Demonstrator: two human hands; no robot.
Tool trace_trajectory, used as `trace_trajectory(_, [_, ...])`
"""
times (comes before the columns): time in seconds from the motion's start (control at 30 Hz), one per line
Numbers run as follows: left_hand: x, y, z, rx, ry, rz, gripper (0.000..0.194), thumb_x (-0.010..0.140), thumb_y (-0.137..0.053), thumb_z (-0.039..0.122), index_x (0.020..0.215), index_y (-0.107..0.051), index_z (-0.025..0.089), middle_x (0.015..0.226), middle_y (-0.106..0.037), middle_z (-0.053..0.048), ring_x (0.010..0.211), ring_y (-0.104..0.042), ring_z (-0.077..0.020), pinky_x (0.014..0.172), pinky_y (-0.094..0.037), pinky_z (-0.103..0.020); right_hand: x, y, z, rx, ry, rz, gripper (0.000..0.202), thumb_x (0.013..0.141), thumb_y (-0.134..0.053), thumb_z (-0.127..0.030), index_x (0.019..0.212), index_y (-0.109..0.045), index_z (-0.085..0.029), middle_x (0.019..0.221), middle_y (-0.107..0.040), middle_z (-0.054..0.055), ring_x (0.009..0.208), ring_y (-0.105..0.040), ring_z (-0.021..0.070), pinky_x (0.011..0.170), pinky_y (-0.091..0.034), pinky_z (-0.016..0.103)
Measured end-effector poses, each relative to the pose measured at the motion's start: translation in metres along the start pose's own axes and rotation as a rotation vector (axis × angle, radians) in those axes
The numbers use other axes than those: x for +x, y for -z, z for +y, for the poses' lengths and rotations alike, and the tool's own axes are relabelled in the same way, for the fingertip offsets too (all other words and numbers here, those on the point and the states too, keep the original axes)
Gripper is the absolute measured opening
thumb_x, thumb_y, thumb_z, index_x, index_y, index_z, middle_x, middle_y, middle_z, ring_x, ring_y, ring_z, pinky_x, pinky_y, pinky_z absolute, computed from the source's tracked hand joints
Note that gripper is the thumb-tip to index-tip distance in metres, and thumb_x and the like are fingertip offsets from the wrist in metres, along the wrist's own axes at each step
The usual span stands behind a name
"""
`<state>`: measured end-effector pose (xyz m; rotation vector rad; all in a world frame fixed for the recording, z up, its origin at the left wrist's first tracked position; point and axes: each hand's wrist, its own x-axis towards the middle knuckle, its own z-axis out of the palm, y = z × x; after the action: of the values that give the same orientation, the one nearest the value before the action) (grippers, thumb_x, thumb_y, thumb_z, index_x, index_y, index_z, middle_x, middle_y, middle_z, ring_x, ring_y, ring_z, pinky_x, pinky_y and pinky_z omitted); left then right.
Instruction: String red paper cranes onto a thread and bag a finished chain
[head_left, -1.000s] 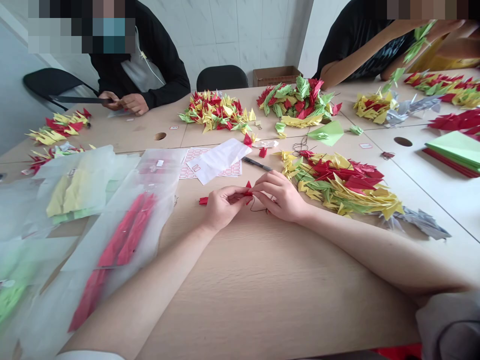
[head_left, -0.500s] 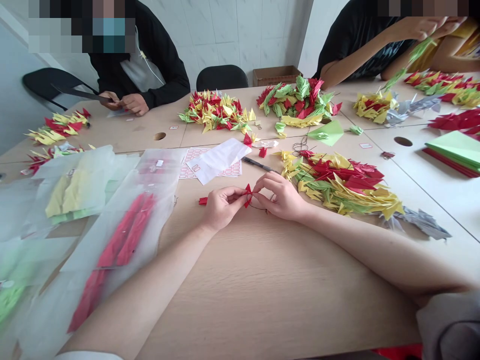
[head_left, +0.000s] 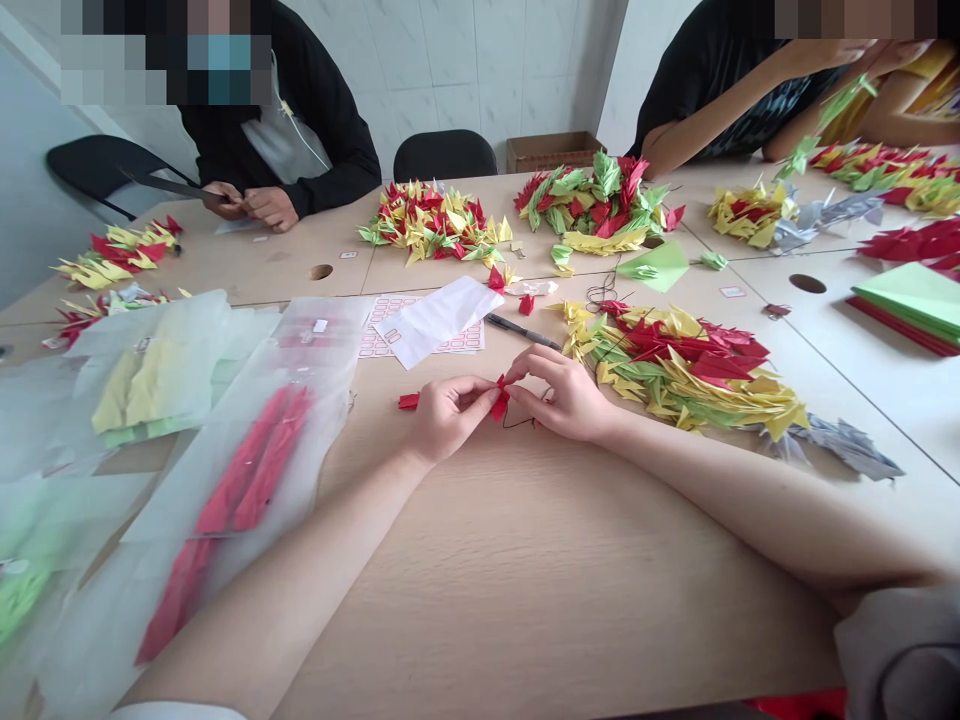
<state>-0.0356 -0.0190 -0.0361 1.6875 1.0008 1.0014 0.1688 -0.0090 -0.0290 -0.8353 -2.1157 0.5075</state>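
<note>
Between my two hands is a small folded red paper piece (head_left: 500, 400). My left hand (head_left: 448, 415) pinches it from the left with thumb and forefinger. From the right, my right hand (head_left: 559, 395) has thumb and forefinger closed at the same piece; whether they grip the paper or the thread is too small to tell. A thin dark thread (head_left: 517, 424) hangs in a curve below the fingertips. Another red paper piece (head_left: 409, 401) lies just left of my left hand. A black pen (head_left: 523, 331) rests on the table beyond my right hand.
Strung red, yellow and green folded papers (head_left: 675, 365) lie right of my hands. Clear bags with folded paper (head_left: 255, 460) cover the left side. A white paper (head_left: 439, 320) lies ahead on printed sheets. Across the table (head_left: 480, 570), people handle a dark strip and green folded paper.
The red piece has turned between my fingertips, and my fingers have shifted slightly. The thread loop over it has dropped below. Across the table, the green paper strand hangs differently.
</note>
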Motion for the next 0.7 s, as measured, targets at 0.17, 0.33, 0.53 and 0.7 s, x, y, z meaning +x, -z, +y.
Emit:
trace_trajectory(0.17, [-0.0020, -0.0060, -0.0006, 0.210, -0.080, 0.059, 0.014, 0.085, -0.066, 0.028, 0.084, -0.073, 0.016, 0.084, -0.074, -0.005, 0.074, -0.068, -0.0172, 0.068, -0.055, -0.026, -0.0007, -0.0029, 0.0026, -0.017, 0.010, 0.002, 0.007, 0.087, -0.059, -0.019, 0.091, -0.065, -0.019, 0.091, -0.066, 0.006, 0.081, -0.063, 0.0177, 0.073, -0.051, 0.030])
trace_trajectory(0.33, [-0.0011, -0.0070, -0.0034, 0.194, -0.080, 0.097, 0.012, 0.085, -0.067, 0.027, 0.086, -0.071, 0.016, 0.083, -0.073, -0.004, 0.071, -0.068, -0.0158, 0.066, -0.056, -0.025, 0.0003, -0.0015, 0.0020, -0.088, -0.013, 0.024, 0.010, 0.083, -0.058, -0.014, 0.088, -0.065, -0.018, 0.090, -0.068, 0.006, 0.080, -0.064, 0.0183, 0.072, -0.050, 0.030])
trace_trajectory(0.53, [-0.0010, -0.0062, -0.0042, 0.237, -0.103, 0.096, 0.011, 0.086, -0.065, 0.025, 0.087, -0.071, 0.016, 0.084, -0.073, -0.005, 0.073, -0.068, -0.0161, 0.068, -0.056, -0.026, 0.0003, -0.0002, 0.0018, -0.122, 0.033, -0.024, 0.010, 0.089, -0.060, -0.025, 0.094, -0.065, -0.018, 0.094, -0.067, 0.008, 0.085, -0.064, 0.0201, 0.077, -0.051, 0.033])
trace_trajectory(0.7, [-0.0018, -0.0055, -0.0012, 0.321, -0.161, 0.071, 0.011, 0.087, -0.064, 0.025, 0.083, -0.071, 0.017, 0.083, -0.071, -0.005, 0.076, -0.067, -0.0159, 0.065, -0.054, -0.024, -0.0008, -0.0031, 0.0039, -0.172, 0.065, -0.029, 0.013, 0.092, -0.057, -0.028, 0.088, -0.064, -0.017, 0.090, -0.067, 0.008, 0.080, -0.063, 0.0194, 0.074, -0.050, 0.032])
